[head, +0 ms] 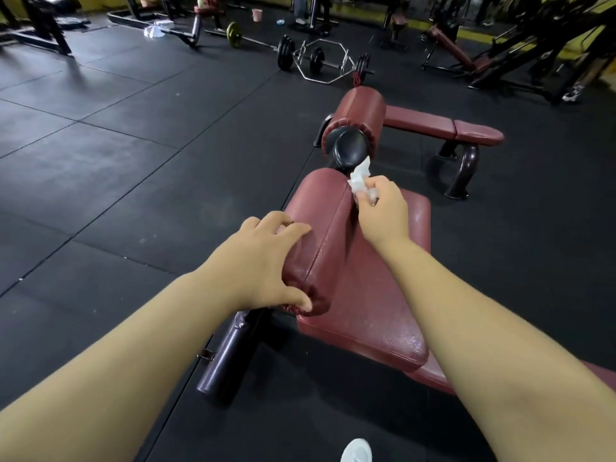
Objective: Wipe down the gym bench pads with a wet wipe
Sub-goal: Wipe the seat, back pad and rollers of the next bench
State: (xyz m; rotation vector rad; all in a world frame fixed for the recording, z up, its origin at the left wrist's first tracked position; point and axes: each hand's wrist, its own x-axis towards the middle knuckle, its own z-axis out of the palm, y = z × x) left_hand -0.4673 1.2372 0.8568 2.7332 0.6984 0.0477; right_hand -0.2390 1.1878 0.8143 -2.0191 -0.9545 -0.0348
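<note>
Lengthwise away, roller pad [328, 228] in left grip [263, 261]; wipe [360, 176] in right grip [383, 210]

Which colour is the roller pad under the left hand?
Dark red, seen in the head view: roller pad, left hand.

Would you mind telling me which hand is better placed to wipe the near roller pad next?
Right: the right hand holds the wet wipe beside the near roller pad, while the left hand grips that pad's end.
</note>
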